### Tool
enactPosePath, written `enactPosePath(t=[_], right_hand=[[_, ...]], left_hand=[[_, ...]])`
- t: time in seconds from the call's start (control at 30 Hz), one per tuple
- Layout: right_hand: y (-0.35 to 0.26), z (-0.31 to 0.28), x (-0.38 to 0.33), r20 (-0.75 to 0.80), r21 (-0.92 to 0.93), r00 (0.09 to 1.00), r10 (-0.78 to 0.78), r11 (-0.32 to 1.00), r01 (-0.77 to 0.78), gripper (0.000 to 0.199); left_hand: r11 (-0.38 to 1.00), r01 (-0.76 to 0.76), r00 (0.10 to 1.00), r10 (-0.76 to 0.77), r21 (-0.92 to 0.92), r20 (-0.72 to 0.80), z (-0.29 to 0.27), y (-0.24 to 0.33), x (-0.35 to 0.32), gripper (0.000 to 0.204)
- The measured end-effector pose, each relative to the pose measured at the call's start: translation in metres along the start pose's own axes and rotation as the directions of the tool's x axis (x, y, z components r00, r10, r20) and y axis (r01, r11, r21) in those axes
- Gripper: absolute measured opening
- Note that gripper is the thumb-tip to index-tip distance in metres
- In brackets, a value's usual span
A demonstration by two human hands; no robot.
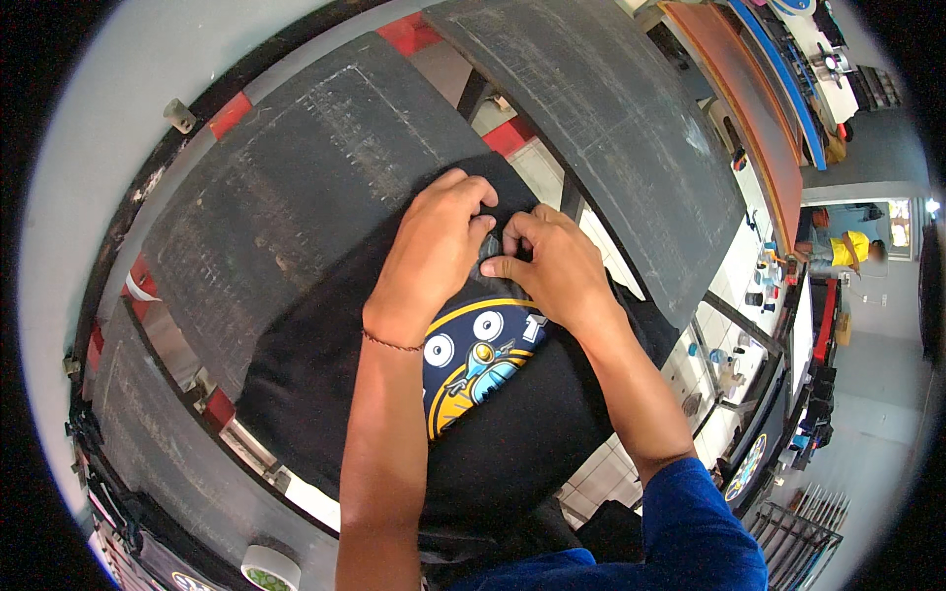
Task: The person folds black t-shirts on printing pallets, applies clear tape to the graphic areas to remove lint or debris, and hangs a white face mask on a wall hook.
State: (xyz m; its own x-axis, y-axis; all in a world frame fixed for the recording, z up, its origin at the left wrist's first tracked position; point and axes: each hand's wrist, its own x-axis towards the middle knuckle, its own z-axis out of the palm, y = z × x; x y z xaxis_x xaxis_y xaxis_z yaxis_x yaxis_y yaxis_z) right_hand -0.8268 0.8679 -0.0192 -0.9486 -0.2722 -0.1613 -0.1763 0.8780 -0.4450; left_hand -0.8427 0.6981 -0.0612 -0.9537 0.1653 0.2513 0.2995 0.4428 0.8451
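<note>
A black T-shirt (315, 360) lies bunched over the near end of a dark grey flat board (296, 187). Its colourful round print (483, 360), with white, yellow and blue shapes, shows between my forearms, partly folded out of sight. Just beyond the print, my left hand (434, 236) grips the black cloth with its fingers curled. My right hand (557, 261) pinches the same stretch of cloth close beside it, thumb toward the left hand. A small gathered fold sits between the two hands.
Another dark board (611, 138) extends at the right, and a third (168, 424) at the lower left. A roll of tape (270, 568) rests at the bottom left. A metal rack (798, 532) stands lower right. Far right, a person in a yellow top (849, 250) is in the background.
</note>
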Motion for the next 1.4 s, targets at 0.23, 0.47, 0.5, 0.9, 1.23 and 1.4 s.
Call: enactPosePath(t=[0.23,0.47,0.5,0.9,1.23,1.4], right_hand=[[-0.024,-0.053,-0.101,0.254,0.460,0.707,-0.660,0.725,0.512,0.016],[-0.001,-0.034,-0.033,0.212,0.424,0.928,-0.306,0.884,0.195,0.034],[0.001,-0.032,-0.021,0.214,0.391,0.941,-0.263,0.906,0.164,0.037],[-0.006,-0.019,0.015,0.167,-0.163,0.981,0.104,0.984,-0.076,0.054],[-0.047,-0.045,-0.131,0.197,0.232,0.842,-0.503,0.858,0.458,0.040],[-0.015,-0.038,-0.079,0.140,0.148,0.950,-0.279,0.954,0.259,0.048]], left_hand=[[1.000,-0.028,0.999,0.028,-0.002,-0.028,0.002,-0.004,-0.005,0.019],[1.000,-0.002,1.000,0.001,-0.017,-0.002,0.000,-0.002,-0.003,0.019],[1.000,0.005,1.000,-0.005,-0.023,-0.002,-0.001,-0.002,-0.004,0.018],[1.000,-0.019,1.000,0.019,-0.019,0.004,0.002,0.002,-0.001,0.018],[1.000,-0.015,1.000,0.015,-0.003,0.014,-0.002,-0.001,-0.001,0.018],[1.000,0.000,0.999,0.001,-0.025,0.035,-0.003,0.000,0.000,0.018]])
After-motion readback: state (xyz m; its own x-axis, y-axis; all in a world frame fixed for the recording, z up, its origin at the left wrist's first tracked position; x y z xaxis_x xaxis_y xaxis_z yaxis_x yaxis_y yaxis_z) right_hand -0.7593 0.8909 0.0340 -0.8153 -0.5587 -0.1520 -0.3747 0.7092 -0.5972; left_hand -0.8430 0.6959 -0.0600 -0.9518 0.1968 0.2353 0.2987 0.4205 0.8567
